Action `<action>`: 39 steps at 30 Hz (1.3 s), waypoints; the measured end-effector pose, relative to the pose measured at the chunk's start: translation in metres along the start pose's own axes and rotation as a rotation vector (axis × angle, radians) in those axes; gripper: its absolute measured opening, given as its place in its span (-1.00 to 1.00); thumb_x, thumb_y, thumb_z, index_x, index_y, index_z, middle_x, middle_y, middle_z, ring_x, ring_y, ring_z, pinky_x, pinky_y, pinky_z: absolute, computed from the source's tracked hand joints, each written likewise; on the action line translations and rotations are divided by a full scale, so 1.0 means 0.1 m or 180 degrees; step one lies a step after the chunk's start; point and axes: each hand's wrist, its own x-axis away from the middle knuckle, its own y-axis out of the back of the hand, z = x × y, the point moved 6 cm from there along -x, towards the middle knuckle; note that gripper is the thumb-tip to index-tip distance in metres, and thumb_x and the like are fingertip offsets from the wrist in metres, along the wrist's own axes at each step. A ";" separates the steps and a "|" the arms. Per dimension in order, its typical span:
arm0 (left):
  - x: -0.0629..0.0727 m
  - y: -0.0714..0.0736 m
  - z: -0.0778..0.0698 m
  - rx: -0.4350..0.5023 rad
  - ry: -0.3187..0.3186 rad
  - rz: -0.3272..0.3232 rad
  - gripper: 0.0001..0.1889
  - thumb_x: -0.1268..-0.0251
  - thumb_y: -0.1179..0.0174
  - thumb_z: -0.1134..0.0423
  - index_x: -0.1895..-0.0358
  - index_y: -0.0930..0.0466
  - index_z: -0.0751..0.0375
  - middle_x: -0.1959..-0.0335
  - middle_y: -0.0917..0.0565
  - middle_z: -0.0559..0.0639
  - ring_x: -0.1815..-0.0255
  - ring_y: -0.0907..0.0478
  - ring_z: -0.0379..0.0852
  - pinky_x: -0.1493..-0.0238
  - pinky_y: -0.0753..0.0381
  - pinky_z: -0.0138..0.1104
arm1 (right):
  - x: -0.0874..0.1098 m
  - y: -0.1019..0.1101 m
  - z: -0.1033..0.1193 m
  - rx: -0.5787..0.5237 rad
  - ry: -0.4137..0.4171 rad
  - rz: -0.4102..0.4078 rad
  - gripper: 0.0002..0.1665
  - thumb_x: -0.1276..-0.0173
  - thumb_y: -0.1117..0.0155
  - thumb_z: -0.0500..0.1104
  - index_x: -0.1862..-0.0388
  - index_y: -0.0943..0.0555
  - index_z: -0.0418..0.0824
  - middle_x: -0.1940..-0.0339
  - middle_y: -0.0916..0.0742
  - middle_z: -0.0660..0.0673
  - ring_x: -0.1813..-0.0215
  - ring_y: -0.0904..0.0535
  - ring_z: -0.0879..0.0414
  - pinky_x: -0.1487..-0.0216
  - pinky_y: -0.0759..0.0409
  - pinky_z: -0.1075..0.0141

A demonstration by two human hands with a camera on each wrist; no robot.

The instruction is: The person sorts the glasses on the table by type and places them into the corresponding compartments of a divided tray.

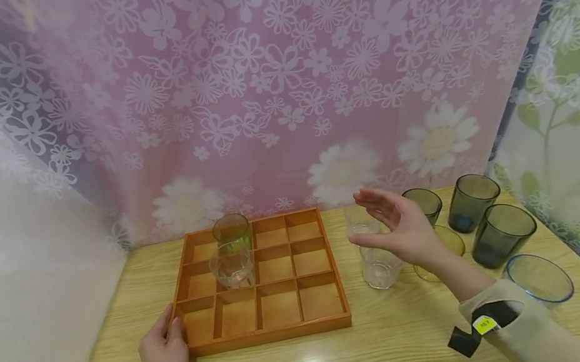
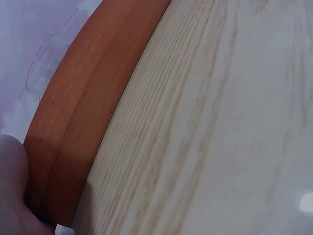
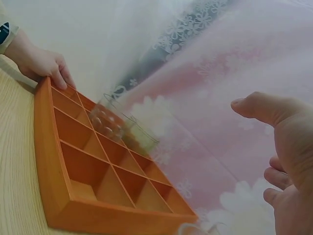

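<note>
My left hand [image 1: 163,356] grips the front left corner of a divided wooden tray [image 1: 269,336], with the thumb over its rim. A greenish glass [image 1: 232,228] stands in the tray's back row, second compartment from the left. In front of it, a clear glass [image 1: 232,271] sits in the middle row. My right hand [image 1: 403,232] is raised over the table to the right of the tray, thumb and fingers spread apart with nothing between them. Below and behind it, in the head view, are a clear faceted glass [image 1: 381,273] and another clear glass [image 1: 357,219], partly hidden.
Right of my right hand stand a yellow glass [image 1: 452,239], partly behind the wrist, and dark glasses, including a back one [image 1: 472,202] and a nearer one [image 1: 503,234]. A blue-rimmed clear glass [image 1: 541,279] is by my right sleeve. A flowered curtain [image 1: 274,82] hangs behind the table.
</note>
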 end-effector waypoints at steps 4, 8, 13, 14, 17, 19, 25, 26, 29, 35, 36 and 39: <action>0.00 0.00 -0.01 -0.0006 -0.0039 0.0003 -0.59 -0.58 -0.09 0.49 -0.40 -0.51 0.53 -0.27 -0.60 0.44 -0.36 -0.49 0.28 0.00 -0.19 -0.83 | 0.09 0.15 0.04 0.0148 0.0062 -0.0088 -0.09 -0.21 -0.58 -0.49 -0.51 -0.40 -0.44 -0.43 -0.58 -0.27 -0.49 -0.45 -0.15 -0.46 -0.41 0.29; 0.00 0.00 -0.01 -0.0012 -0.0082 -0.0040 -0.59 -0.56 -0.10 0.50 -0.38 -0.52 0.53 -0.26 -0.61 0.43 -0.35 -0.50 0.28 -0.02 -0.19 -0.83 | 0.23 0.32 0.04 0.0342 -0.0031 -0.0140 -0.11 -0.25 -0.60 -0.40 -0.52 -0.41 -0.37 -0.43 -0.59 -0.16 -0.48 -0.47 0.03 -0.43 -0.42 0.37; 0.01 0.01 0.00 -0.0062 -0.0017 -0.0015 -0.59 -0.59 -0.09 0.47 -0.40 -0.52 0.51 -0.28 -0.61 0.42 -0.37 -0.49 0.26 -0.25 -0.36 -0.55 | 0.40 0.56 0.03 0.0383 -0.0019 -0.0235 -0.12 -0.24 -0.57 -0.47 -0.52 -0.40 -0.43 -0.41 -0.61 -0.12 -0.43 -0.50 0.17 -0.38 -0.46 0.41; 0.01 0.01 0.00 -0.0070 -0.0005 -0.0001 -0.59 -0.60 -0.09 0.46 -0.41 -0.51 0.50 -0.28 -0.60 0.42 -0.37 -0.49 0.26 -0.28 -0.39 -0.45 | 0.44 0.60 0.02 0.0397 -0.0017 -0.0252 -0.12 -0.24 -0.56 -0.49 -0.52 -0.39 -0.44 -0.41 -0.61 -0.11 -0.42 -0.51 0.19 -0.37 -0.46 0.42; 0.01 0.00 0.00 -0.0056 0.0007 0.0027 -0.58 -0.61 -0.08 0.46 -0.42 -0.50 0.50 -0.29 -0.59 0.42 -0.38 -0.48 0.27 -0.26 -0.42 -0.41 | 0.53 0.73 0.01 0.0388 -0.0037 -0.0297 -0.10 -0.23 -0.54 -0.53 -0.53 -0.38 -0.44 -0.41 -0.61 -0.08 -0.42 -0.51 0.19 -0.38 -0.45 0.43; 0.00 0.00 0.01 -0.0033 0.0001 0.0021 -0.58 -0.60 -0.08 0.47 -0.42 -0.50 0.50 -0.29 -0.60 0.43 -0.38 -0.48 0.27 -0.19 -0.36 -0.62 | 0.58 0.80 0.01 0.0392 -0.0074 -0.0302 -0.09 -0.25 -0.53 -0.52 -0.54 -0.36 -0.43 -0.43 -0.60 -0.06 -0.44 -0.50 0.21 -0.38 -0.43 0.45; 0.00 -0.01 0.03 0.0018 -0.0009 0.0016 -0.58 -0.59 -0.08 0.48 -0.41 -0.50 0.52 -0.28 -0.59 0.44 -0.37 -0.48 0.27 0.01 -0.20 -0.83 | 0.73 1.01 0.02 0.0319 -0.0107 -0.0360 -0.09 -0.26 -0.49 -0.57 -0.56 -0.37 -0.36 -0.41 -0.62 0.00 -0.42 -0.49 0.26 -0.33 -0.46 0.50; -0.01 -0.02 0.04 0.0019 0.0000 0.0021 -0.58 -0.60 -0.08 0.48 -0.42 -0.50 0.52 -0.28 -0.59 0.44 -0.37 -0.48 0.27 0.01 -0.20 -0.83 | 0.76 1.05 0.02 0.0288 -0.0110 -0.0381 -0.09 -0.25 -0.48 -0.58 -0.56 -0.38 -0.35 -0.40 -0.63 -0.01 -0.41 -0.51 0.27 -0.32 -0.47 0.50; -0.01 -0.02 0.05 0.0029 0.0032 0.0034 -0.58 -0.60 -0.08 0.47 -0.42 -0.49 0.51 -0.29 -0.59 0.43 -0.37 -0.48 0.25 0.02 -0.23 -0.82 | 0.84 1.15 0.03 0.0304 -0.0145 -0.0475 -0.10 -0.25 -0.48 -0.59 -0.55 -0.41 -0.31 -0.37 -0.65 0.01 -0.36 -0.54 0.31 -0.27 -0.50 0.52; 0.00 -0.02 0.04 0.0042 0.0037 0.0047 -0.58 -0.60 -0.08 0.47 -0.43 -0.48 0.51 -0.30 -0.58 0.43 -0.39 -0.46 0.26 0.00 -0.22 -0.82 | 1.01 1.35 0.02 0.0165 -0.0161 -0.0564 -0.08 -0.21 -0.44 -0.66 -0.54 -0.40 -0.37 -0.36 -0.67 0.01 -0.34 -0.57 0.30 -0.23 -0.52 0.52; 0.00 -0.02 0.04 0.0042 0.0044 0.0048 -0.58 -0.61 -0.08 0.46 -0.43 -0.48 0.51 -0.30 -0.58 0.43 -0.39 -0.46 0.26 0.00 -0.21 -0.82 | 1.04 1.39 0.01 0.0126 -0.0170 -0.0564 -0.08 -0.20 -0.43 -0.68 -0.54 -0.40 -0.37 -0.36 -0.67 0.02 -0.34 -0.57 0.30 -0.22 -0.53 0.52; 0.00 -0.01 0.04 0.0050 0.0072 0.0058 -0.57 -0.61 -0.08 0.45 -0.44 -0.48 0.50 -0.32 -0.57 0.42 -0.41 -0.45 0.26 0.00 -0.20 -0.83 | 1.13 1.48 -0.04 0.0130 -0.0166 -0.0562 -0.08 -0.20 -0.40 -0.70 -0.54 -0.39 -0.39 -0.36 -0.67 0.01 -0.35 -0.57 0.29 -0.21 -0.53 0.53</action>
